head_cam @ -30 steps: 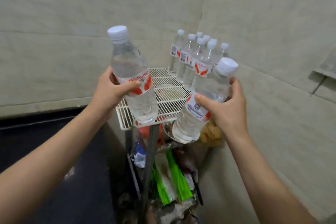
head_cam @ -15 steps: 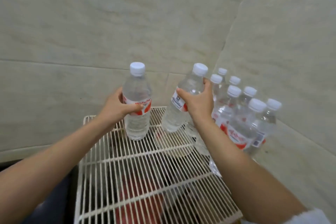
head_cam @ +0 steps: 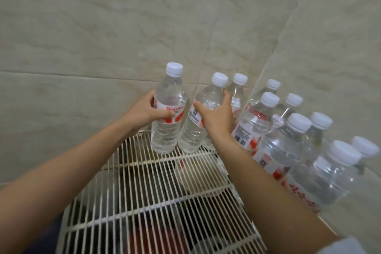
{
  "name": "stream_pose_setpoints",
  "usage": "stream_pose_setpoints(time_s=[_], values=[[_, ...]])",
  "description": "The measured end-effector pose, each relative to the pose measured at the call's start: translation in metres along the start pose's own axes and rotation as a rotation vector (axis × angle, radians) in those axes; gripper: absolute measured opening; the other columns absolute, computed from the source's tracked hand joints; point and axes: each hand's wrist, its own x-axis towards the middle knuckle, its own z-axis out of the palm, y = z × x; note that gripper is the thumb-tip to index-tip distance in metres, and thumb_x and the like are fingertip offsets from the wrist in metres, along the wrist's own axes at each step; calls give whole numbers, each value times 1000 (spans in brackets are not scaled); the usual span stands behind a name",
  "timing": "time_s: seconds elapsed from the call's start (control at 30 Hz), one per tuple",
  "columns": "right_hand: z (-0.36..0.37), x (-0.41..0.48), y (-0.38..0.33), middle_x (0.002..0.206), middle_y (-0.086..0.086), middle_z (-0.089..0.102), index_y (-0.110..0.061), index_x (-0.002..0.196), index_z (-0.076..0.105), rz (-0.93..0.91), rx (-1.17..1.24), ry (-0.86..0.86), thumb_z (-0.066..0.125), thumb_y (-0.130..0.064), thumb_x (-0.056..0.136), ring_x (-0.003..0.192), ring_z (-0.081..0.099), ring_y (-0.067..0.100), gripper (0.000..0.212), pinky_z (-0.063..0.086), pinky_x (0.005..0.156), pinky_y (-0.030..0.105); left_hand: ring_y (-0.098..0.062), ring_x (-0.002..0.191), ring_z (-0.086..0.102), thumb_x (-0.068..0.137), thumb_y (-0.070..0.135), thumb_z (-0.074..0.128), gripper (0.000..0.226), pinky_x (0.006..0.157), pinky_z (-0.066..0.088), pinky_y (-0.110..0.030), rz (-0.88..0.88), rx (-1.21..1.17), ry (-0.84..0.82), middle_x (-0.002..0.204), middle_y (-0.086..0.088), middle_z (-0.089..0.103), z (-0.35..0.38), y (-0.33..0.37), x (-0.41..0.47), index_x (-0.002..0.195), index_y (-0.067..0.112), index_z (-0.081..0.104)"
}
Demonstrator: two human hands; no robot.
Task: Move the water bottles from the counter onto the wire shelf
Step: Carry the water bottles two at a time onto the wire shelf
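Note:
My left hand [head_cam: 145, 112] grips a clear water bottle [head_cam: 168, 130] with a white cap and red-and-white label; it stands upright with its base on the far part of the white wire shelf [head_cam: 144, 202]. My right hand [head_cam: 216, 118] grips a second such bottle [head_cam: 192, 134], tilted slightly right, its base at the shelf right beside the first. Several more capped bottles [head_cam: 282, 146] stand packed along the shelf's right side against the wall.
Tiled walls [head_cam: 103, 37] meet in a corner just behind the shelf and close it in at the back and right. Through the wires I see dark and red items [head_cam: 152, 239] on a lower level. A round dish-like shape [head_cam: 201, 175] shows under the wires.
Both hands have carried their bottles farther back and lower onto the shelf, closer together and nearer the standing group. The view has moved in over the shelf.

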Motion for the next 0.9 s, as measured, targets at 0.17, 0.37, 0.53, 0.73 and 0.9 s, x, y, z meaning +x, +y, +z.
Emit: stream_pose_setpoints(time_s=[0.17,0.37,0.53,0.73,0.9], values=[[1,-3,-1,141,1,44,-27,142,17,-34,-27,-115,65,-40,79,126,44,22,80,36,95,34,-11,98,61,72,6,71,59,77,50,-22,-16,23,-65,108,2,62,4,-2,0,123,18,45],[-8,-15,0,146,2,37,-23,145,10,-29,-58,-214,50,-34,91,130,41,23,68,36,99,36,-13,99,59,76,11,68,62,83,50,-27,-39,87,-48,114,0,58,8,4,-6,131,16,40],[-23,-41,5,137,0,49,-25,139,24,-17,-43,-266,56,-24,89,124,48,21,60,40,92,33,-23,114,51,78,31,67,68,91,44,-35,-124,291,57,130,-8,50,9,-4,-31,137,16,35],[-46,-90,2,140,-1,45,-23,141,25,-33,-112,-346,53,-18,90,123,47,22,59,40,94,35,-30,119,49,80,34,65,67,95,43,-40,-217,330,154,136,-19,45,-1,-2,-95,136,13,36],[-68,-140,-2,134,8,50,-17,128,45,-56,-248,-388,48,-29,90,116,51,27,40,45,96,42,-27,115,50,86,33,59,59,87,39,-32,-215,388,247,134,-18,47,-10,25,-178,135,8,38]])
